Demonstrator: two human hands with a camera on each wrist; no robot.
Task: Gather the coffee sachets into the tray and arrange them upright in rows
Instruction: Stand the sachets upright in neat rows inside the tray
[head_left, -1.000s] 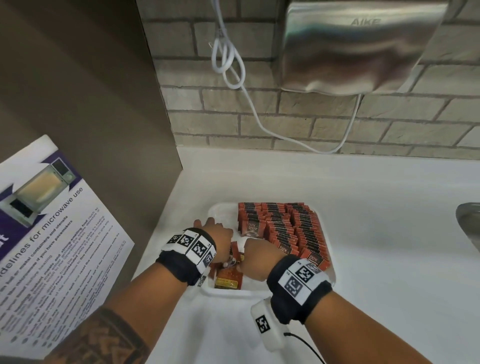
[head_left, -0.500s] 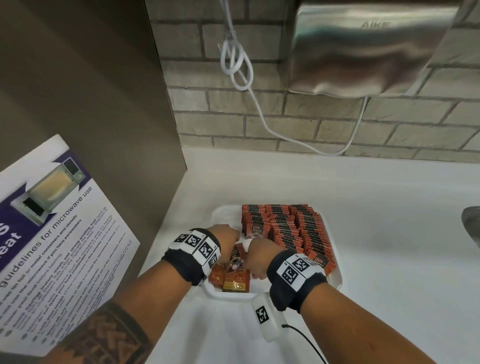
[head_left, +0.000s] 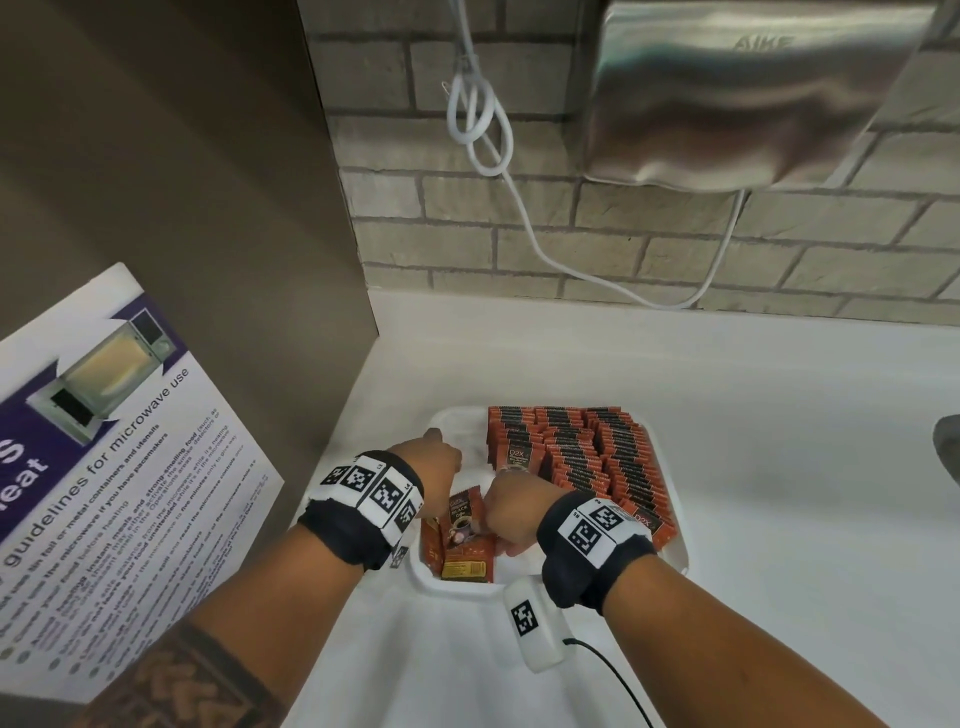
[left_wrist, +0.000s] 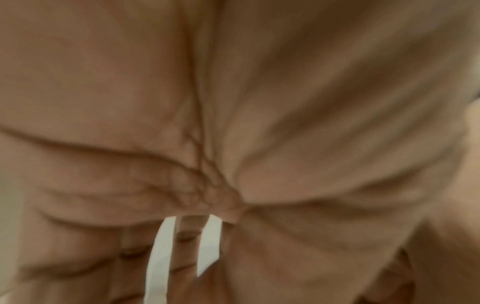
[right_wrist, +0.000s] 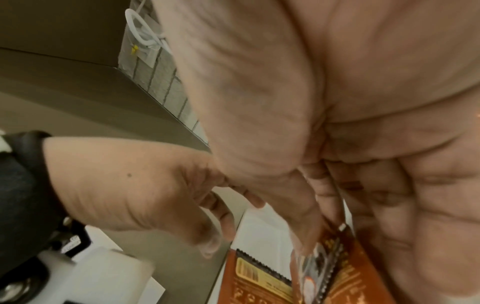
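Counter (head_left: 753, 467): smooth white surface, glossy, curving up into a low lip at the brick wall.
Tray (head_left: 670, 558): white, shallow, rounded corners, moulded rim; sits on the counter near the left corner.
Sachet rows (head_left: 597, 457): flat rust-orange foil packets with black bands, standing on edge, packed in about three tight rows over the tray's right and far part.
Loose sachets (head_left: 462, 558): a few lying flat or tilted in the tray's near-left part, between the two wrists; one shows a yellow label panel and a serrated edge.
Left hand (head_left: 434, 462): down inside the tray's left side, fingers bent downward; the wrist view is filled by creased palm, so whether it holds anything cannot be told.
Right hand (head_left: 506, 506): thumb and fingers pinch a held sachet (right_wrist: 335, 265) at its top edge, glossy orange foil with a toothed seal.
Wristbands (head_left: 374, 493): black fabric cuffs with white square-patterned marker blocks.
Hand dryer (head_left: 753, 88): brushed steel casing, rounded, on the brick wall; white cable looped beside it.
Poster (head_left: 104, 493): laminated sheet on microwave use, leaning at left.
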